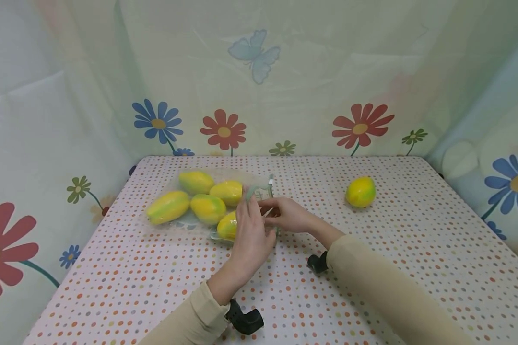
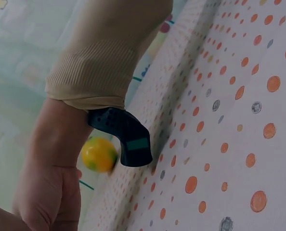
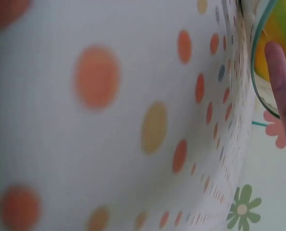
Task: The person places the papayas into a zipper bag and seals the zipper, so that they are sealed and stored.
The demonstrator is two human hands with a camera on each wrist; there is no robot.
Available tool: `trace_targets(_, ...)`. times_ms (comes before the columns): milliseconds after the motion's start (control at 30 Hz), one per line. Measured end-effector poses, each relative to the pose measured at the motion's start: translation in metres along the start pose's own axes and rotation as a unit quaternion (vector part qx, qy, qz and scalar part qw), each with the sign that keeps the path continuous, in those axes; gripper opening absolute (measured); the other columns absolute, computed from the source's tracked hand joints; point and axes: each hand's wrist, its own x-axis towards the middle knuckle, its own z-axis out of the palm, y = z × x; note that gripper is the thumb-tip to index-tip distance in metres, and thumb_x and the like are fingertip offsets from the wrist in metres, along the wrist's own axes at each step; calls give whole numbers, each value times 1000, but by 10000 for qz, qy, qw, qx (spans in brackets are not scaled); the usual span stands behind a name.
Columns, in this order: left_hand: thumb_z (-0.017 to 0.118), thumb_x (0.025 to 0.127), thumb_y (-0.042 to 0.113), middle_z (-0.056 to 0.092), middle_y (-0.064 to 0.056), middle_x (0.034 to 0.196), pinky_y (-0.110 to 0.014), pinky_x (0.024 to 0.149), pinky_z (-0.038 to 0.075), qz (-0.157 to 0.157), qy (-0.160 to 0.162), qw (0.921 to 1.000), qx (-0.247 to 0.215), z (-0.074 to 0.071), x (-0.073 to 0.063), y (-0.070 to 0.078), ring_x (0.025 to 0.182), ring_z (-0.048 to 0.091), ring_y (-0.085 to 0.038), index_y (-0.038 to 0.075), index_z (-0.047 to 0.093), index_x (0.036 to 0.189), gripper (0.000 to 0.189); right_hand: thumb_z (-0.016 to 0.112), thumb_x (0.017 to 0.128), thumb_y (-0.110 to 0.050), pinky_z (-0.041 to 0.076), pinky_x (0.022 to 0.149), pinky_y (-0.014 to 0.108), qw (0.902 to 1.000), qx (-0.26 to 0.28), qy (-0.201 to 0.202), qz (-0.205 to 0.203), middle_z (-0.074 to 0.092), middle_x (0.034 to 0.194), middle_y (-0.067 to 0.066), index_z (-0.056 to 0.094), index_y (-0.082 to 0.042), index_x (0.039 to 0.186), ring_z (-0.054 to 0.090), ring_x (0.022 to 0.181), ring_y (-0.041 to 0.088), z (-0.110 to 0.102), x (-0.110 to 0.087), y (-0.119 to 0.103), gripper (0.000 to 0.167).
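Observation:
A clear plastic bag (image 1: pixel 177 232) with a pale green rim lies left of centre on the table. Several yellow-green fruits (image 1: pixel 208 209), shaped like mangoes or small papayas, are in it. Near the bag's mouth, one fruit (image 1: pixel 228 226) is partly covered by my left hand (image 1: pixel 252 235), whose long fingers lie straight across the bag opening, tips by the rim. My right hand (image 1: pixel 288 214) reaches in from the right at the mouth, fingers slightly bent and apart from the thumb. In the right wrist view, a straight finger (image 3: pixel 280 72) stands before the rim, with yellow fruit behind it.
Another yellow-green fruit (image 1: pixel 360 192) lies alone at the table's back right. The table wears a dotted cloth (image 1: pixel 371 249). A flowered curtain (image 1: pixel 302 96) hangs behind and at both sides. Dark camera mounts (image 1: pixel 246 318) jut from both wrists.

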Motion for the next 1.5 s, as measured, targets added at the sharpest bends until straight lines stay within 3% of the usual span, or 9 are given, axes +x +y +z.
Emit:
trace_targets(200,79,80,-4,19,-29,166,-51,116,43,-16,-78,9994,325,2,-2,3,150,28,-46,-10,33,150,84,68,97,-8,58,90,31,9995,233,-167,-115,75,114,9,68,-1,128,69,100,15,5,0,2,32)
trace_targets(500,78,82,-5,15,-27,168,-49,117,42,-119,-124,9998,104,2,-2,3,151,27,-44,-10,25,154,90,64,100,-9,57,101,37,9998,173,-28,-94,70,131,14,63,-1,136,69,118,25,-4,-12,-1,36)
trace_targets(633,80,82,0,13,-27,168,-49,120,37,-135,-156,9998,14,-1,1,3,152,25,-43,-9,20,156,95,65,100,-14,58,98,40,9991,266,270,170,70,128,17,63,0,135,70,113,27,-24,-29,8,37)
trace_targets(800,81,83,4,10,-24,170,-48,123,32,-279,-241,9991,-198,-5,4,2,153,24,-40,-7,17,158,99,61,104,-19,60,93,42,9925,241,1024,619,69,127,20,61,0,136,70,106,30,-55,-55,26,38)
trace_targets(933,81,83,3,8,-22,170,-48,123,32,-297,-251,9989,-251,-6,5,0,154,23,-39,-9,19,157,97,58,105,-27,59,89,35,9749,-105,1949,1069,67,127,23,58,-1,138,67,110,35,-80,-77,39,41)
trace_targets(1067,80,83,3,9,-22,170,-48,122,35,-261,-249,9991,-208,-5,5,-1,153,25,-39,-10,21,155,94,53,107,-33,51,88,32,9441,-616,2862,1518,63,132,24,55,-2,142,59,119,39,-99,-99,53,47)
trace_targets(1167,80,83,2,9,-22,170,-48,121,35,-242,-248,9992,-219,-5,5,-1,152,26,-39,-9,21,155,94,48,108,-35,50,96,41,9215,-659,3354,1842,57,139,25,50,-1,146,53,126,42,-107,-110,61,51)
trace_targets(1300,80,82,1,9,-23,170,-49,121,36,-230,-235,9992,-239,-4,4,-1,151,27,-40,-9,21,155,94,46,108,-38,47,108,57,9040,-455,3662,2161,49,147,28,43,-1,152,47,133,45,-111,-116,68,57)
trace_targets(1500,81,81,0,9,-22,170,-49,123,33,-276,-309,9989,-221,-2,3,0,153,25,-39,-7,21,156,96,49,106,-44,36,116,64,8943,-482,3537,2696,32,158,34,26,4,158,33,143,53,-108,-113,73,75)
